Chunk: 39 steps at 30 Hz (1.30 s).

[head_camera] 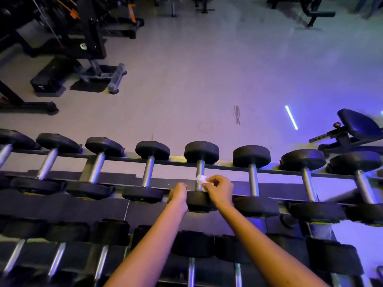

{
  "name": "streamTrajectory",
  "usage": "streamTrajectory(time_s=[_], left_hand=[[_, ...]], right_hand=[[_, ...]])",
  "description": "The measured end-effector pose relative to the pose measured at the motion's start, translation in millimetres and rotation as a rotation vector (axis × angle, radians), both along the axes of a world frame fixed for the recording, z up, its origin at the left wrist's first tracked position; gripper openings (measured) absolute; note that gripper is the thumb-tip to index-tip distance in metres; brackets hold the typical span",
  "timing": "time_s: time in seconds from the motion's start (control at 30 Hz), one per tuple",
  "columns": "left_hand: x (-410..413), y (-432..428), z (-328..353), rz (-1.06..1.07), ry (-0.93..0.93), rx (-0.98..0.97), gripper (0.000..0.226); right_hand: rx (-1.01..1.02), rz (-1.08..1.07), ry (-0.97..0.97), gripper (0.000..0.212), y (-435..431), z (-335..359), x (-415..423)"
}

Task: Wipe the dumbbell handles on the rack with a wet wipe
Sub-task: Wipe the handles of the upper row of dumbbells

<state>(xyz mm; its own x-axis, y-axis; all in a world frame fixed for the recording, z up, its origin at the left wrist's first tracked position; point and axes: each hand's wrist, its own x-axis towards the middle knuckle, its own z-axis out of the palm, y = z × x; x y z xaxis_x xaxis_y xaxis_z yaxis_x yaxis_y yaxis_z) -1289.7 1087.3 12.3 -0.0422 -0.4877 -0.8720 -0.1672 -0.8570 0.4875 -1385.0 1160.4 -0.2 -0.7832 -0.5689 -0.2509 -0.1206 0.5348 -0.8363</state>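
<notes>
A long rack (228, 167) holds a top row of several black dumbbells with steel handles. My right hand (219, 189) pinches a crumpled white wet wipe (201, 180) against the handle (200, 167) of the middle dumbbell (201, 152). My left hand (178, 193) rests with curled fingers against the left side of that dumbbell's near head (199, 201). The lower part of the handle is hidden behind the wipe and my fingers.
Neighbouring dumbbells (152, 153) (251, 156) sit close on both sides. A lower tier of dumbbells (191, 245) lies under my forearms. Beyond the rack is open grey floor, with black gym machines (68, 44) far left and a padded bench (356, 125) at right.
</notes>
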Motion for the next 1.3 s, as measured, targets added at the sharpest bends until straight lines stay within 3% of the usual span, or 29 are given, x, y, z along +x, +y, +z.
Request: streamTrajectory(time_s=[0.1,0.23,0.37,0.6,0.97,1.17,1.3], left_hand=[[-12,-4,-21,-0.001,-0.05,-0.017,0.035],[-21,-1,-24,-0.004,-0.126,-0.059,0.025],[-23,2,-32,-0.048,-0.307,-0.124,0.04],[-30,3,-32,-0.096,-0.439,-0.237,0.048],[-34,2,-35,-0.097,-0.512,-0.307,0.045],[-34,5,-33,-0.063,-0.506,-0.302,0.042],[-33,4,-33,-0.054,-0.511,-0.296,0.044]], right_hand=[[0.04,0.048,0.009,0.012,-13,-11,-1],[0.099,0.108,0.038,0.011,-21,-29,-2],[0.118,0.13,0.068,0.01,-26,-37,-9],[0.095,0.1,0.102,0.014,-62,-37,-38],[0.2,0.173,-0.008,0.011,-25,-42,-19],[0.079,0.058,0.098,0.014,-73,-33,-42],[0.102,0.053,0.1,0.012,-83,-35,-48]])
